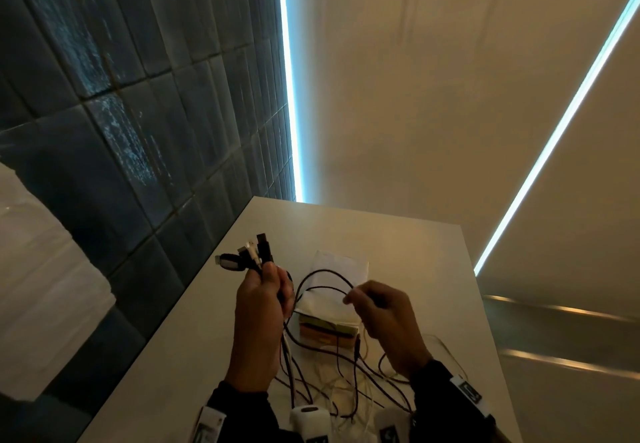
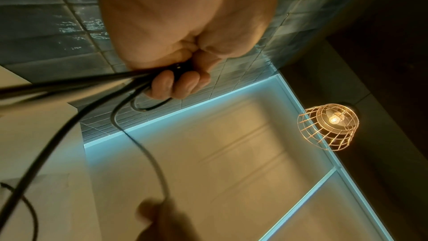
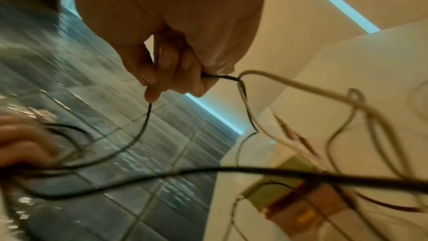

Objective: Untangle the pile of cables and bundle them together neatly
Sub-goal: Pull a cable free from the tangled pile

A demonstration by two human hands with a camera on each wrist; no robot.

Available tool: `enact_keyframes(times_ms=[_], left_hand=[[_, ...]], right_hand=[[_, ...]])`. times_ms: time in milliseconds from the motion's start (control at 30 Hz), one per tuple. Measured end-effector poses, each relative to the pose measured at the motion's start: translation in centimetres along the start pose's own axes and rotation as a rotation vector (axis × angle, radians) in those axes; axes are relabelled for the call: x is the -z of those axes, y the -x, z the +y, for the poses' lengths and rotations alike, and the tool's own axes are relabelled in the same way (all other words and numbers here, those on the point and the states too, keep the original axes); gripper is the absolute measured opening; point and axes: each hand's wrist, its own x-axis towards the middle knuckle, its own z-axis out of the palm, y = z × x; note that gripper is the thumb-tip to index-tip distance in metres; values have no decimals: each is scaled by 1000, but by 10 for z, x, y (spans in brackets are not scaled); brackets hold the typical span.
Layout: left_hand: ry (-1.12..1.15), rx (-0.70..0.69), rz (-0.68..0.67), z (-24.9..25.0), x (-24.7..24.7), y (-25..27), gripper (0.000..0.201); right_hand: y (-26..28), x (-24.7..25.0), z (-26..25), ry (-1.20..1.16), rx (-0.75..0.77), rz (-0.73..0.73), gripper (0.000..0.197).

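Observation:
My left hand [image 1: 268, 285] is raised over the white table [image 1: 398, 235] and grips a bunch of cable ends, whose black and white plugs [image 1: 249, 254] fan out above the fist. In the left wrist view the fingers [image 2: 176, 83] curl round several black cables [image 2: 69, 83]. My right hand [image 1: 367, 299] pinches a thin black cable [image 1: 325, 274] that loops across to the left hand, and a white cable [image 3: 301, 87] runs from the same pinch [image 3: 185, 80]. Loose black and white cables [image 1: 346, 380] hang and lie tangled on the table below both hands.
A small box with green and orange sides [image 1: 327, 332] and a white paper or bag [image 1: 341, 264] on it sits under the cables. A dark tiled wall [image 1: 138, 131] runs along the table's left edge. A caged lamp [image 2: 329, 122] hangs overhead.

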Motion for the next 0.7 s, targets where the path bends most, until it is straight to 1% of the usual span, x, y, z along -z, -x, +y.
enact_keyframes(times_ms=[33,100,167,233,333,433,500,567,667,700], left_hand=[[-11,18,6,-2,-3,0,28],[-50,41,12,-5,-9,2,30],[-48,56,-5,-7,-15,5,31],[30,91,-38,-4,-17,8,30],[249,126,-64,2,-15,8,28],[380,107,-78,3,-14,8,27],[424,93,-78,3,-12,6,27],[446,72,-72,4,-6,2,27],[435,48,-59,5,1,-3,28],[428,46,-53,5,2,-4,28]], right_hand=[[-1,-4,-11,-24,63,-15,19],[0,-12,-28,-48,148,-99,19],[2,-21,-33,-62,168,-225,19],[5,-27,-31,-91,149,-316,19],[9,-29,-20,-80,129,-375,17],[11,-27,-6,-98,106,-397,19],[11,-24,6,-134,47,-390,24],[13,-18,24,-113,-5,-354,29],[16,-10,54,-28,-27,-301,27],[17,-9,62,-4,-35,-287,32]])
